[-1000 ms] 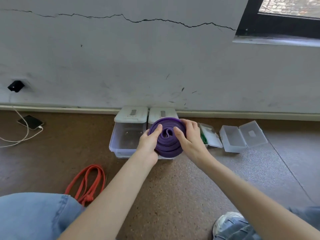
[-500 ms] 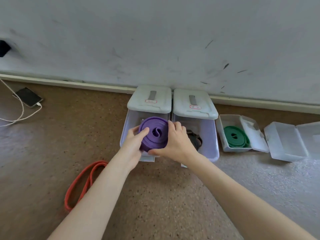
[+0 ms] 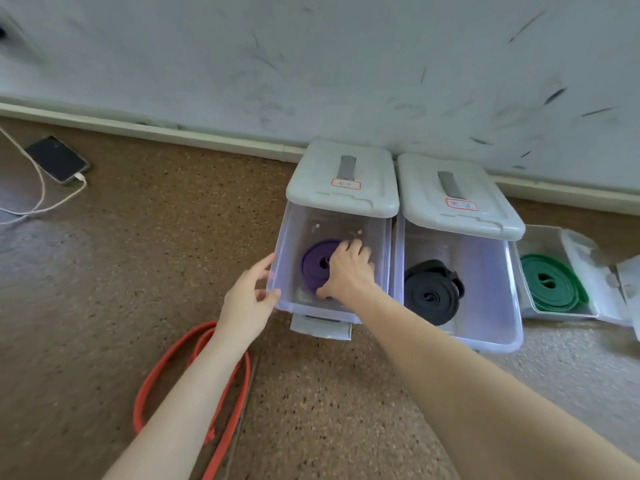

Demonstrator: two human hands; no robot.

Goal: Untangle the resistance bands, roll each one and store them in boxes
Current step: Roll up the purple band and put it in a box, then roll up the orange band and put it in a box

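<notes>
Speckled brown floor meets a scuffed wall. Inside the leftmost clear box (image 3: pixel 381 247), my right hand (image 3: pixel 349 271) grips the rolled purple band (image 3: pixel 311 268); my left hand (image 3: pixel 249 299), fingers relaxed, touches its corner. Beside it, a black band (image 3: pixel 429 292) fills another box (image 3: pixel 498 289).

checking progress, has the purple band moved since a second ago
Yes. The purple band has gone down into the left clear box, where it was held above the rim; the right hand is on it.
</notes>
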